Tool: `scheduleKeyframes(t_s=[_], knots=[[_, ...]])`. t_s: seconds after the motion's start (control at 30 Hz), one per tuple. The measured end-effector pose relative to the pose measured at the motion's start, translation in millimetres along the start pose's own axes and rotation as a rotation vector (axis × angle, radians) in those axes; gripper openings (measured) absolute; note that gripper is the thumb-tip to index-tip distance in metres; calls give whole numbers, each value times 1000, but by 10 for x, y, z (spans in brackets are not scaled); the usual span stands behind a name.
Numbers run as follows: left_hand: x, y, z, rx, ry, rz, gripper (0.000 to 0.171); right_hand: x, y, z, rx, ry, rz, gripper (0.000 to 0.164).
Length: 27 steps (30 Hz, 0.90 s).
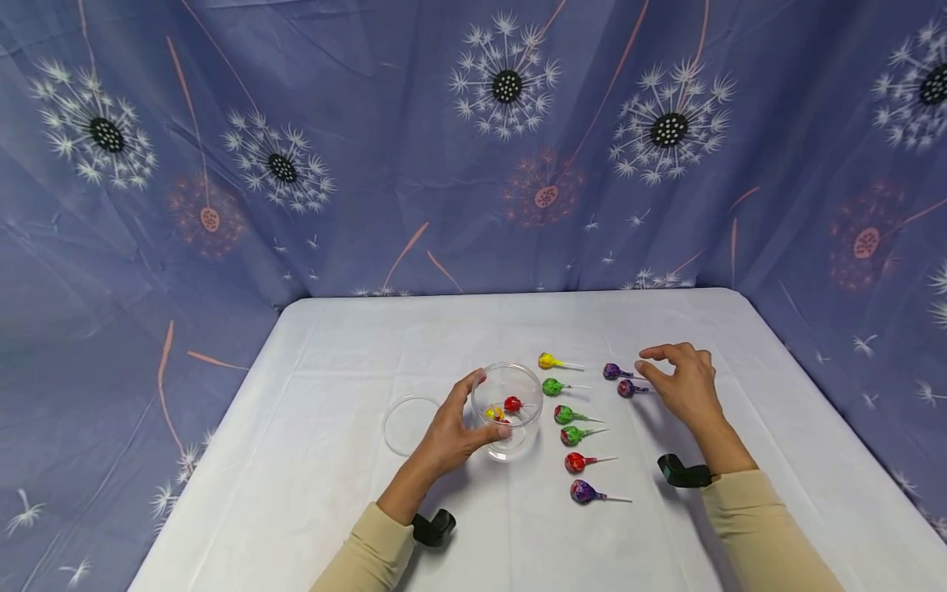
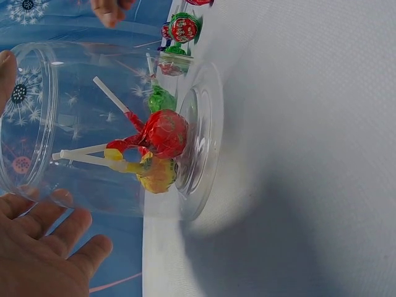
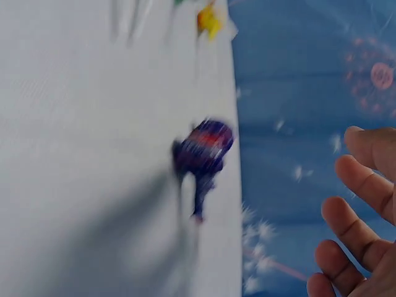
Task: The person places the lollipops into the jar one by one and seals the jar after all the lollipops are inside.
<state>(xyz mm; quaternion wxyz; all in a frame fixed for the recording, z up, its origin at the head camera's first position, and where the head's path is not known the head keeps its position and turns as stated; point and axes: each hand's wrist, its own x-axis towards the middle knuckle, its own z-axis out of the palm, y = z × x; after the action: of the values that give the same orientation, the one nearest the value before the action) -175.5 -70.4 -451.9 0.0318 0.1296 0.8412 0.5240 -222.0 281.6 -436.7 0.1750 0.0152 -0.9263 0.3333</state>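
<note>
My left hand (image 1: 450,434) grips a clear plastic jar (image 1: 527,440) around its side, thumb near the front and fingers at the far side. Inside the jar, red lollipops (image 2: 166,135) and a yellow lollipop (image 2: 156,173) lean with sticks toward the mouth. Over the right part of the table, my right hand (image 1: 684,386) hovers with thumb and forefinger apart, close to the stick ends of two purple lollipops (image 1: 611,372). Nothing shows between its fingers. In the right wrist view, the purple lollipops (image 3: 205,147) look blurred beside the loosely spread fingers.
A clear round lid (image 1: 385,432) lies left of the jar. Right of the jar runs a column of lollipops: yellow (image 1: 547,361), several green (image 1: 552,387), red (image 1: 575,463) and purple (image 1: 583,492). A white cloth (image 1: 333,378) covers the table; a blue patterned curtain (image 1: 407,164) hangs behind.
</note>
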Motion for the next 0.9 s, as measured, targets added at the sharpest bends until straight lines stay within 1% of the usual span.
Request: scheduleKeyframes(t_s=[0.1,0.2,0.43,0.6,0.77,0.9], knots=[[-3,6,-3,6,1,1,91,-11,139,3,-37,3,11,28],[-3,10,-5,7,3,1,91,-22,246,11,-62,-10,30,28],[3,3,3,7,4,3,92,-30,449,32,-93,-74,74,28],[3,-6,13,4,-3,6,92,-36,608,62,-116,-153,109,31],[-1,-8,16,3,-2,1,92,-37,703,89,-128,-212,124,31],[0,-9,11,8,2,-2,91,-26,724,95,-123,-218,115,27]])
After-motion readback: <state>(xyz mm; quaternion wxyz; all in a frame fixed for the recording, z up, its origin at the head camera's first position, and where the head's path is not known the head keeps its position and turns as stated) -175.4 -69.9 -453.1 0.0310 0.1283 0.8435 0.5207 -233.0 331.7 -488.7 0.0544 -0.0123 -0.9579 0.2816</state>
